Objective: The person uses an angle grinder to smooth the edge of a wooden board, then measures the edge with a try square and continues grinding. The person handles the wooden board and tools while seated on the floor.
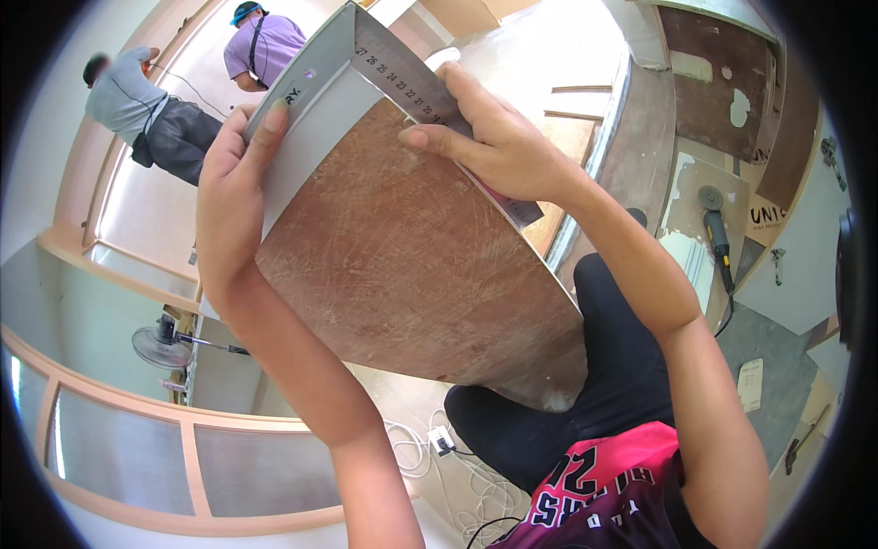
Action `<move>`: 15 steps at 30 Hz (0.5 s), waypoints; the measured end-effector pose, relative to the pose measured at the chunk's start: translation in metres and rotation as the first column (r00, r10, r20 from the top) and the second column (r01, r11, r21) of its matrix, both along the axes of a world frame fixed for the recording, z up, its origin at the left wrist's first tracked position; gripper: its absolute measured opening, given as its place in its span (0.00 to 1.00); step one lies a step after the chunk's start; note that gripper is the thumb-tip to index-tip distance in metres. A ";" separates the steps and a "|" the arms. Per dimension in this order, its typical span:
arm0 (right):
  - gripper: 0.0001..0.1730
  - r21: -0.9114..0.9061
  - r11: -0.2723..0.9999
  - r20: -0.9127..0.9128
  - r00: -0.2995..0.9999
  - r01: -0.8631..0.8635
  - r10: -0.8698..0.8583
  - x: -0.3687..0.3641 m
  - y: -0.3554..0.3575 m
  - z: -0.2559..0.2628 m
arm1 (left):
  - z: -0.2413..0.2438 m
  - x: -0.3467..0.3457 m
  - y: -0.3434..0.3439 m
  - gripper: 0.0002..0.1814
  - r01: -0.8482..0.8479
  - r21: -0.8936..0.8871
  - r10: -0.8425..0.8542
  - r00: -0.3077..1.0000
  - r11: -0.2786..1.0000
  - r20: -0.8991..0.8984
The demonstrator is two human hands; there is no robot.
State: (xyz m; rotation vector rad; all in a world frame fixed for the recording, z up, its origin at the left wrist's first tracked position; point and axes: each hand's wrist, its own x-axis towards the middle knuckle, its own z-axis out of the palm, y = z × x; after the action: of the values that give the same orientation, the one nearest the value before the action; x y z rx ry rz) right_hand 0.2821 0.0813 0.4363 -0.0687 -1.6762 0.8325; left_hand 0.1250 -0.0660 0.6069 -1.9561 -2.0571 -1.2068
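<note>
A metal try square with a graduated steel blade (405, 72) and a thick grey stock (312, 72) lies at the far corner of a brown board (411, 261) with a white edge. My left hand (236, 165) grips the stock, thumb on top. My right hand (494, 137) pinches the blade between thumb and fingers, along the board's right edge. The board stretches from the square back to my knees. Its underside is hidden.
Two people (154, 110) (264, 44) work at the upper left. An angle grinder (717, 226) lies at right, a fan (164, 343) stands at left. White cables and a power strip (441, 440) are on the floor. Framed panels (123, 446) curve along the lower left.
</note>
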 end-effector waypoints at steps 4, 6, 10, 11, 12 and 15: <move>0.31 0.063 0.996 0.031 0.997 0.062 -0.064 -0.002 0.003 0.006 | 0.001 -0.008 -0.001 0.21 -0.008 -0.001 0.008 1.000 1.000 0.022; 0.32 0.093 0.990 0.023 0.994 0.105 -0.107 -0.004 0.004 0.005 | 0.001 -0.010 0.000 0.21 -0.010 -0.011 0.011 1.000 1.000 0.018; 0.42 0.039 0.990 0.112 0.984 0.137 -0.140 -0.006 0.000 0.004 | -0.001 -0.008 0.002 0.20 0.008 -0.016 -0.008 1.000 1.000 0.017; 0.46 0.003 0.990 0.172 0.976 0.139 -0.137 -0.006 -0.003 0.005 | -0.001 -0.009 0.001 0.20 0.016 -0.016 -0.016 1.000 1.000 0.019; 0.47 0.009 0.989 0.161 0.976 0.150 -0.150 -0.006 -0.002 0.004 | 0.000 -0.010 0.002 0.20 0.029 -0.026 -0.028 1.000 0.999 0.012; 0.49 0.035 0.982 0.122 0.975 0.184 -0.187 -0.008 0.000 0.001 | 0.004 -0.016 0.003 0.20 0.062 -0.055 -0.062 0.998 0.997 -0.005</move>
State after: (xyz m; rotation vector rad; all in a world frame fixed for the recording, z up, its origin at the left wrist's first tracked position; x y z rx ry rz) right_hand 0.2739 0.0813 0.4377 -0.2627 -1.7662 0.6789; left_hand 0.1094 -0.0629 0.6107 -2.0601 -2.0630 -1.1653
